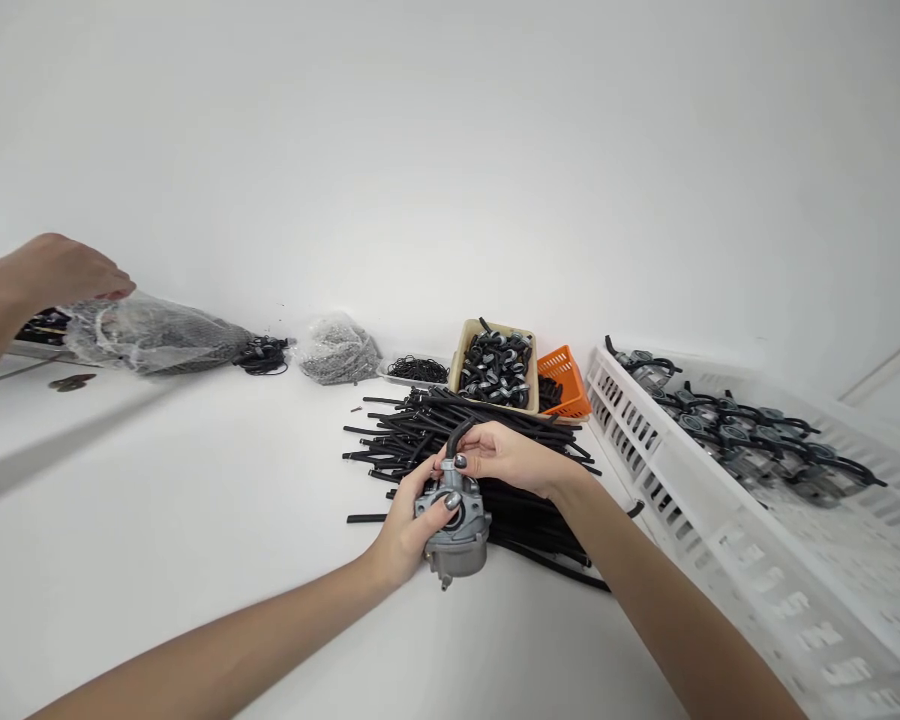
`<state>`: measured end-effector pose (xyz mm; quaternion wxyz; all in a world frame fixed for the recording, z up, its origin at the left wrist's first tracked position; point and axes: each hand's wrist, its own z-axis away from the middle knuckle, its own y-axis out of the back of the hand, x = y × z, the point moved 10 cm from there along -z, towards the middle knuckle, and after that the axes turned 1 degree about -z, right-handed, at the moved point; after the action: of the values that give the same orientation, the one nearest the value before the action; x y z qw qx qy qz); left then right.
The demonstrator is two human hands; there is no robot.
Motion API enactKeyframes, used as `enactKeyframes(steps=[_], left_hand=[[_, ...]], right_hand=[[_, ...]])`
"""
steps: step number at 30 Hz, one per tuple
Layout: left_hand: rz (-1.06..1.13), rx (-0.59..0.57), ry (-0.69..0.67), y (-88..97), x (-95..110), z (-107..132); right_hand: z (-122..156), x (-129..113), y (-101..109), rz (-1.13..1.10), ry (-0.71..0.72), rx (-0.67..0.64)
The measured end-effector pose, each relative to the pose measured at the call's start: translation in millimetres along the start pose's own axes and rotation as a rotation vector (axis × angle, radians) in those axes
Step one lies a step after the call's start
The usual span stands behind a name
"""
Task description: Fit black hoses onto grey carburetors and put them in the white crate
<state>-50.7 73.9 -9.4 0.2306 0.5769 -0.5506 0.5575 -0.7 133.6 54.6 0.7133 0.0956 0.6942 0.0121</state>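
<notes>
My left hand point(405, 530) grips a grey metal carburetor point(457, 530) above the white table, thumb across its front. My right hand point(506, 455) pinches a short black rubber hose point(457, 437) that curves up from the carburetor's top. Just behind both hands lies a pile of black hoses point(450, 425), cut to similar lengths.
A beige bin of black-and-grey clips point(496, 367), an orange basket point(566, 378) and a bag of small metal parts point(337, 350) stand at the back. A white slotted crate point(720, 480) on the right holds finished carburetors with hoses. Another person's hand point(60, 270) touches a plastic bag point(150, 335) at far left.
</notes>
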Motion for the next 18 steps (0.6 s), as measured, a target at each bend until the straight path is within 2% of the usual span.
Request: enactKeyframes(steps=[4,9,13,18], left_hand=[[0.067,0.069,0.060,7.6,-9.5,0.3],[0.071,0.109,0.126,12.7,-20.2,0.9],[-0.008,0.091,0.104,11.7,-15.5,0.8],[-0.102,0.069,0.036,8.7,-6.9,1.3]], right_hand=[[-1.5,-4.9,-5.8,-0.005,0.023,-0.015],[-2.0,-3.7,2.4,0.018,-0.033,0.161],[1.7,-5.7,4.1,0.031,-0.090,0.229],[4.0,-3.0,6.0,0.056,-0.126,0.253]])
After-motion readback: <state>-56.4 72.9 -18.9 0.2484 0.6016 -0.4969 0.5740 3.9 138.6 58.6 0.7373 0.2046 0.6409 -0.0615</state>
